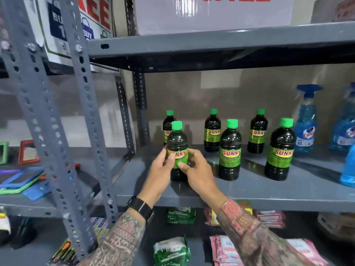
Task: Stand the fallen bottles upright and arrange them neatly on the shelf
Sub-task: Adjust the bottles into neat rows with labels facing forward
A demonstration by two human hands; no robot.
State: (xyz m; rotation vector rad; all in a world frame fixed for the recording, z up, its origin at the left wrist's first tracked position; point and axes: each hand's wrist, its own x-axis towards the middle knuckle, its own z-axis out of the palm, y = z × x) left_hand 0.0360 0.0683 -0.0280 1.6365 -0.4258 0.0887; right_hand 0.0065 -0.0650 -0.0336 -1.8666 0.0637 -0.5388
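Observation:
Several dark bottles with green caps and green "SUNNY" labels stand upright on the grey metal shelf [249,191], in a front row and a back row. My left hand [161,169] and my right hand [197,169] both hold the front left bottle [177,139] around its label; it stands upright on the shelf. Right behind it is another bottle [168,121], partly hidden. More bottles stand to the right: front middle [230,150], front right [280,148], back middle [212,129], back right [257,130].
Blue spray bottles [305,121] stand at the shelf's right end, one more at the right edge [348,166]. A grey upright post [141,104] borders the shelf on the left. A shelf board [211,43] hangs overhead. Packets [172,250] lie below. Framed mirrors [28,151] lie on the left rack.

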